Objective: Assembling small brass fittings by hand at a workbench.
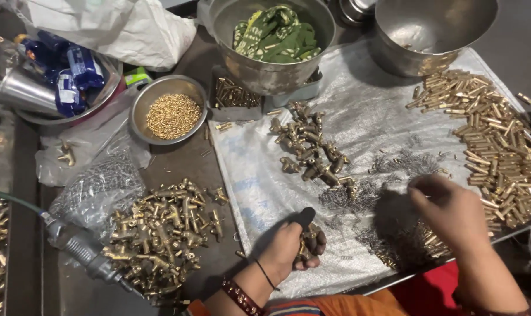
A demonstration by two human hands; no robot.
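While the left hand (289,248) curls its fingers shut around a brass fitting (308,241) low on the plastic sheet (259,193), the right hand (452,210) reaches into small springs (394,164), its fingers hidden. Judged hard, heavy and smooth, the fitting is best held by its body.

Golden brass fittings (160,240) heap near the dark tabletop's front edge; a green, yellow-patterned cloth (275,35) fills a silver pot (259,73); blue packets (72,70) lie toward the far left corner.
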